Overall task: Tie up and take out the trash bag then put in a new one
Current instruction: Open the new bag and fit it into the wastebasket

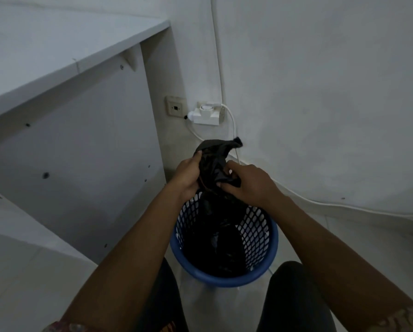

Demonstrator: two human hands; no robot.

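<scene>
A black trash bag (pixel 212 161) sits in a blue mesh bin (pixel 224 276) on the floor between my knees. Its body fills the bin, and its gathered top rises above the rim. My left hand (pixel 187 176) grips the left side of the bunched neck. My right hand (pixel 248 182) pinches the right side, fingers curled into the plastic. A twisted end of the bag sticks out to the upper right, above both hands.
A white desk (pixel 57 51) with a side panel stands close on the left. The white wall behind the bin carries a socket adapter (pixel 206 115) with white cables (pixel 344 207) running down and along the floor to the right. Pale floor tiles surround the bin.
</scene>
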